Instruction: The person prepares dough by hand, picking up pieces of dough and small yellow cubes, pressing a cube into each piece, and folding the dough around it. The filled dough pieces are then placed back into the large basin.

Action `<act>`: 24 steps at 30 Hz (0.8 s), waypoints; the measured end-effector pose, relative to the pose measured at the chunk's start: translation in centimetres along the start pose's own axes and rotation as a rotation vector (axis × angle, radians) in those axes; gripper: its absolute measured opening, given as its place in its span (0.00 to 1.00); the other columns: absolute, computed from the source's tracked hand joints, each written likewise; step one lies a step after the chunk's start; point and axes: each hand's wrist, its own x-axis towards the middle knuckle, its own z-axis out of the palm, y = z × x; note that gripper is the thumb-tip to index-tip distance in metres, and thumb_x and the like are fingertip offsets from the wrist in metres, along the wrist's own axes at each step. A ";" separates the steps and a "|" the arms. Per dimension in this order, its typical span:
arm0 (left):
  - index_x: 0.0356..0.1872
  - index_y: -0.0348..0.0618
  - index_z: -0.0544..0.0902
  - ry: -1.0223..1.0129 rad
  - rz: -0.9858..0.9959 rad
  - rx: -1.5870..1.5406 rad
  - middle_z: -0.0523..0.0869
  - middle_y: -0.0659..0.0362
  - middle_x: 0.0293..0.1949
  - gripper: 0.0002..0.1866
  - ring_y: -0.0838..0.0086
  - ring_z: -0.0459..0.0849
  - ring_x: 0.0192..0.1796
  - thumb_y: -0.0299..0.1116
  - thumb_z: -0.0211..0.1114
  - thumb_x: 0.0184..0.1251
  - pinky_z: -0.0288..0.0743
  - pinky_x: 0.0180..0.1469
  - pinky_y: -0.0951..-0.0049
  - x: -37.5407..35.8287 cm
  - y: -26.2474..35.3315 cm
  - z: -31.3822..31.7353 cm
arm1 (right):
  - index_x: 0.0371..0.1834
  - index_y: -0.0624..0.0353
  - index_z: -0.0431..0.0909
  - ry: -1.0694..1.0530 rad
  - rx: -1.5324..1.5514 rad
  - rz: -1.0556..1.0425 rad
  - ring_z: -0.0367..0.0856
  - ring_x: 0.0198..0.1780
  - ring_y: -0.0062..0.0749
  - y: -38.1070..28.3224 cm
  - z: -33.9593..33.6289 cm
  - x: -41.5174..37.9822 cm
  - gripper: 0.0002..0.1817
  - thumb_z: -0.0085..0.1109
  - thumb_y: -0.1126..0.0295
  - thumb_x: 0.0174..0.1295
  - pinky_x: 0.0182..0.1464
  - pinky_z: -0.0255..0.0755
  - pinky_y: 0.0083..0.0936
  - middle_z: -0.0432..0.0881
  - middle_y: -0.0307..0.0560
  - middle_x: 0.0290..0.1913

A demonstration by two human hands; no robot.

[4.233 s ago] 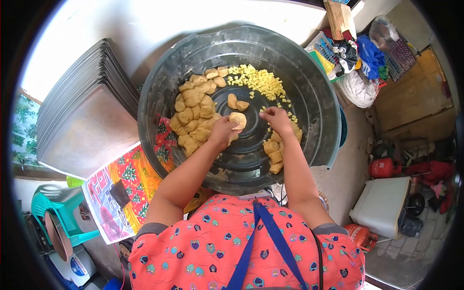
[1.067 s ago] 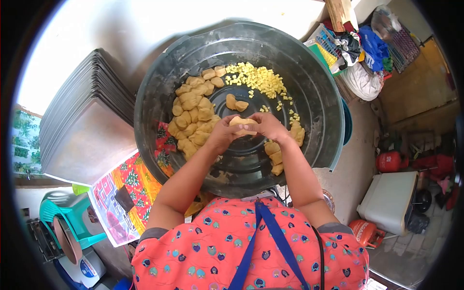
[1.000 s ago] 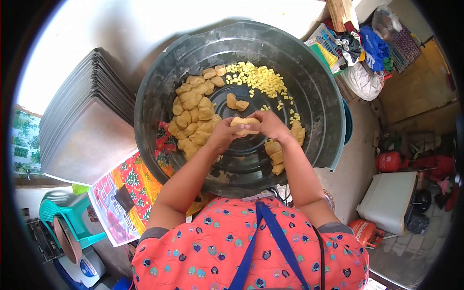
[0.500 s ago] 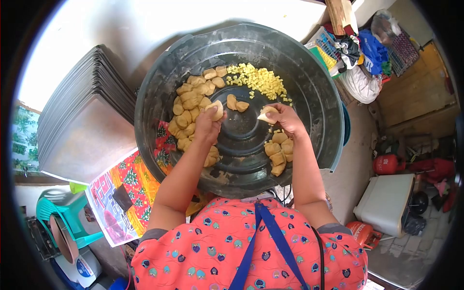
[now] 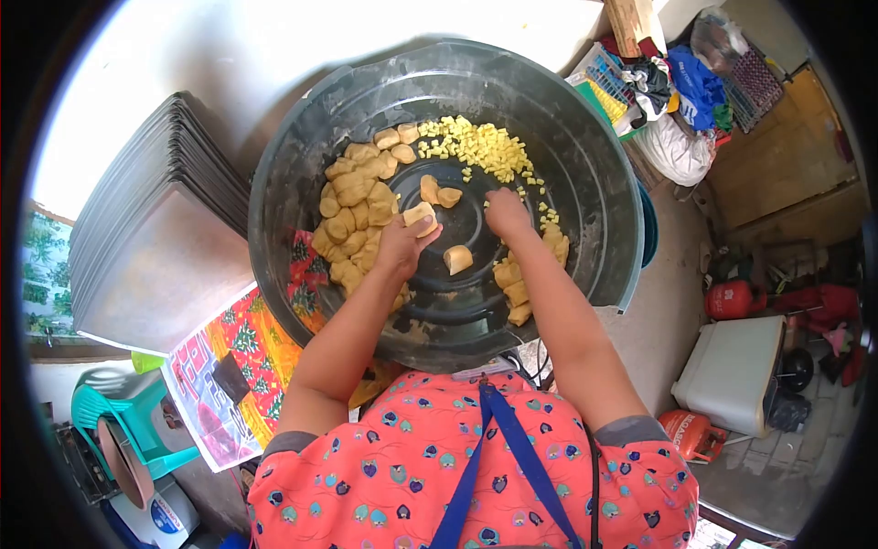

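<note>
A large dark round basin (image 5: pixel 320 101) lies in front of me. Brown dough pieces (image 5: pixel 352 189) are heaped along its left side, and yellow cubes (image 5: pixel 485 149) are spread at its top. My left hand (image 5: pixel 402 245) holds a pale dough piece (image 5: pixel 420 218) beside the heap. Near the cubes, my right hand (image 5: pixel 506 215) has its fingers bent together; whatever is in them is hidden. A loose dough piece (image 5: pixel 458 260) rests on the basin floor between my hands. Two more pieces (image 5: pixel 440 191) sit above it, and a smaller pile (image 5: pixel 514 284) lies at the lower right.
Stacked metal trays (image 5: pixel 155 247) stand at the left, above a green plastic chair (image 5: pixel 137 421). On the right are a crate with cloths and bags (image 5: pixel 677 151), red gas cylinders (image 5: pixel 732 300) and a pale box (image 5: pixel 732 375).
The dough piece from my right hand now lies on the basin floor. My right hand has moved left and up towards the cubes. My left hand has shifted slightly right and down.
</note>
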 end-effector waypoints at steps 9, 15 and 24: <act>0.42 0.38 0.80 0.018 0.066 0.196 0.84 0.60 0.34 0.11 0.77 0.82 0.33 0.31 0.65 0.62 0.75 0.33 0.80 -0.4 0.2 0.0 | 0.35 0.58 0.80 0.071 -0.086 -0.029 0.75 0.53 0.44 0.3 1.9 -0.4 0.07 0.52 0.71 0.59 0.54 0.70 0.38 0.78 0.48 0.46; 0.42 0.37 0.81 0.026 0.035 0.286 0.85 0.59 0.35 0.11 0.78 0.82 0.33 0.33 0.64 0.62 0.75 0.32 0.79 -0.7 0.4 0.4 | 0.38 0.60 0.81 -0.039 0.530 0.113 0.79 0.43 0.35 -0.1 -0.4 0.1 0.10 0.59 0.67 0.57 0.47 0.71 0.30 0.82 0.46 0.39; 0.46 0.35 0.79 -0.024 0.090 0.282 0.84 0.58 0.40 0.13 0.78 0.82 0.39 0.30 0.63 0.63 0.76 0.38 0.77 0.5 -1.9 -0.5 | 0.44 0.59 0.80 -0.588 1.398 -0.011 0.76 0.42 0.18 -2.6 -2.4 -1.8 0.14 0.64 0.65 0.58 0.43 0.69 0.19 0.81 0.36 0.39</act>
